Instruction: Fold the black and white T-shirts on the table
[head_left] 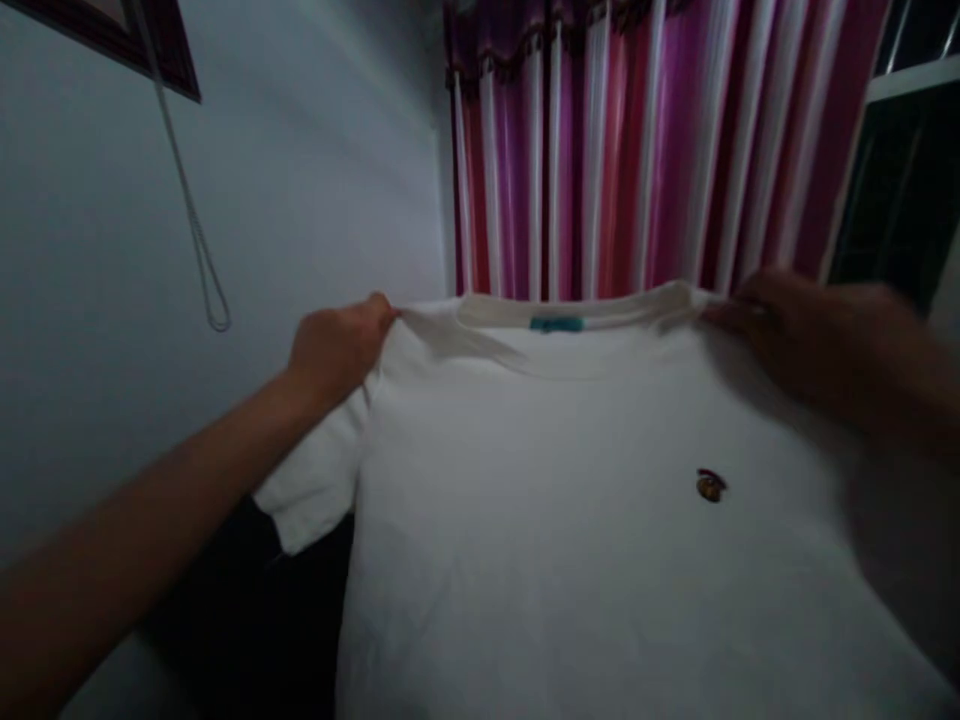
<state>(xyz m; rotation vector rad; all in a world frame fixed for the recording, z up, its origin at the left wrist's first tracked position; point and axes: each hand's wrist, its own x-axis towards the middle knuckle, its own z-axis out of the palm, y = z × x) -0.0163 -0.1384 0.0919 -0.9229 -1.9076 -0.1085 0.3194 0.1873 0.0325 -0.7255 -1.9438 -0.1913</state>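
A white T-shirt (555, 520) hangs spread out in front of me, held up by both shoulders. My left hand (341, 345) is closed on the shoulder seam at the left, and a short sleeve droops below it. At the other shoulder, my right hand (832, 345) pinches the cloth near the collar; this hand is somewhat blurred. A teal label (556, 324) shows inside the neckline. On the chest at the right sits a small dark red and gold emblem (710, 486). The shirt's lower hem lies outside the view.
Behind the shirt hangs a striped pink, purple and white curtain (637, 160), beside a dark barred window (900, 180). A looped cord (196, 230) dangles along the pale wall (322, 170) under a dark frame corner (176, 65). Dark shadow fills the lower left.
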